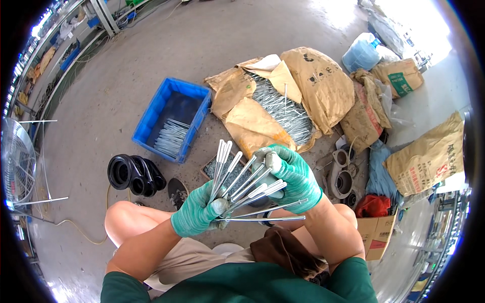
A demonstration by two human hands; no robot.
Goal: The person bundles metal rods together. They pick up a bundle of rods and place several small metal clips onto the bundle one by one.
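Note:
My left hand [194, 214], in a green knitted glove with grey fingertips, is closed round a bunch of thin metal rods [221, 164]. The rods fan out upward and to the right, and several have a flattened loop-like end. My right hand [299, 177], gloved the same way, has its fingers curled together at the far ends of some rods; its palm side is partly hidden. Beyond my hands lies an opened brown paper sack [257, 123] full of similar loose rods [283, 108]. A blue plastic crate [146, 123] to its left has rods lying in its near end.
Black ring-shaped parts [132, 174] lie left of my knees. A small tray of tiny metal pieces [232, 177] sits partly behind the rods. Stuffed paper sacks [323, 88], metal castings [343, 182] and a cardboard box [376, 235] crowd the right. A fan [17, 161] stands far left.

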